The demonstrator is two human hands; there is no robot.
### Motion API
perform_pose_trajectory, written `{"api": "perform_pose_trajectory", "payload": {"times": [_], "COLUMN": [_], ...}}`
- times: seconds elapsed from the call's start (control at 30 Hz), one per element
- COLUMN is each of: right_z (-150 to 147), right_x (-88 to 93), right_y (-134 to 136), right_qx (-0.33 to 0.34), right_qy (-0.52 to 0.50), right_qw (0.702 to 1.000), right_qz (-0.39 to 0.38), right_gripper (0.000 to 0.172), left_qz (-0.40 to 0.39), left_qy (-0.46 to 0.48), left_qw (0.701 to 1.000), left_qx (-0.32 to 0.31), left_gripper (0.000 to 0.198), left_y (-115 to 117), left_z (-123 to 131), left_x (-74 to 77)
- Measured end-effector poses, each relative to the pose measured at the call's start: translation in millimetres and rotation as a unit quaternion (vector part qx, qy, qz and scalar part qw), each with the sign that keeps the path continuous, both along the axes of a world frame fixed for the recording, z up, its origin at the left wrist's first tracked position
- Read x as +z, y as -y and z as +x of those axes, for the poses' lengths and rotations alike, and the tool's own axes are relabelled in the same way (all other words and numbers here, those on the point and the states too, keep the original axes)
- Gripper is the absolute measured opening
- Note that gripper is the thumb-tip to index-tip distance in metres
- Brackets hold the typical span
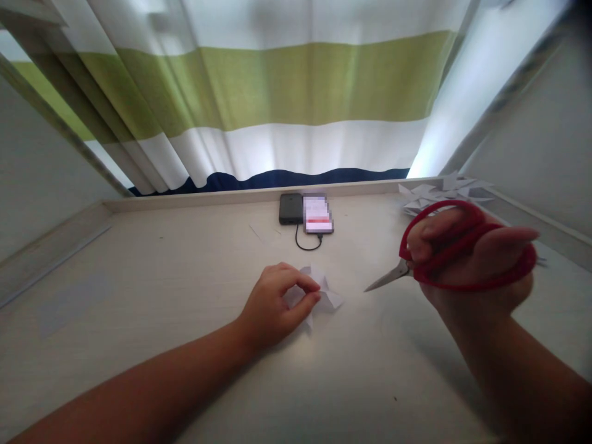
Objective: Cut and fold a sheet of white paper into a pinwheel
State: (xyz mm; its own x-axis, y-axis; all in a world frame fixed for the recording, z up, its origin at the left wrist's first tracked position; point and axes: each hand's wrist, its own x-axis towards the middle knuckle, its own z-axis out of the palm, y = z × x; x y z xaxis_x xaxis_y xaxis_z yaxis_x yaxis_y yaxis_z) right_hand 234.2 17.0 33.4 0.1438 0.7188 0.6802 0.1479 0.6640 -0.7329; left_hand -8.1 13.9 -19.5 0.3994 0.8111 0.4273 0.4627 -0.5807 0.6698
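Note:
Near the middle of the white table, my left hand (280, 302) pinches a small piece of white paper (329, 297) between thumb and fingertips. The paper has several pointed arms, like a pinwheel, and my fingers cover part of it. To the right, my right hand (476, 271) is raised above the table and grips a pair of scissors (391, 275) with large red handles. The blades are together, and their tip points left toward the paper without touching it.
A pile of cut white paper pieces (444, 191) lies at the back right. A black power bank (291, 209) and a phone (317, 213), joined by a short cable (308, 248), sit near the back edge. A striped curtain (300, 86) hangs behind.

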Motion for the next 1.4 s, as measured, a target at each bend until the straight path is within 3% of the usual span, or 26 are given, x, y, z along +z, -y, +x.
{"api": "perform_pose_trajectory", "payload": {"times": [0.1, 0.23, 0.4, 0.83, 1.1, 1.4], "right_z": [-8.2, -11.0, -13.8, -31.7, -41.7, -34.2], "right_x": [-2.5, -4.9, -7.3, -1.5, -7.0, 1.8], "right_y": [-0.3, 0.9, 1.8, 10.7, 9.3, 14.8], "right_qx": [0.062, 0.148, 0.192, 0.064, 0.001, 0.021], "right_qy": [-0.096, -0.095, -0.096, -0.086, -0.096, -0.056], "right_qw": [0.993, 0.980, 0.970, 0.980, 0.987, 0.982], "right_qz": [-0.039, -0.091, -0.113, -0.165, -0.128, -0.181], "right_gripper": [0.054, 0.056, 0.054, 0.062, 0.052, 0.053], "left_qz": [-0.002, 0.003, 0.013, 0.023, 0.025, 0.023], "left_qy": [-0.003, 0.001, -0.007, -0.015, -0.018, -0.015], "left_qw": [1.000, 1.000, 0.999, 0.998, 0.997, 0.997], "left_qx": [-0.010, -0.015, -0.034, -0.058, -0.070, -0.070], "left_gripper": [0.006, 0.007, 0.006, 0.009, 0.009, 0.008], "left_y": [1.1, 3.5, 4.8, 7.1, 7.5, 7.9], "left_z": [1.6, 4.6, 6.1, 9.2, 9.8, 9.0], "left_x": [2.6, 6.1, 6.6, 8.2, 9.6, 10.0]}}
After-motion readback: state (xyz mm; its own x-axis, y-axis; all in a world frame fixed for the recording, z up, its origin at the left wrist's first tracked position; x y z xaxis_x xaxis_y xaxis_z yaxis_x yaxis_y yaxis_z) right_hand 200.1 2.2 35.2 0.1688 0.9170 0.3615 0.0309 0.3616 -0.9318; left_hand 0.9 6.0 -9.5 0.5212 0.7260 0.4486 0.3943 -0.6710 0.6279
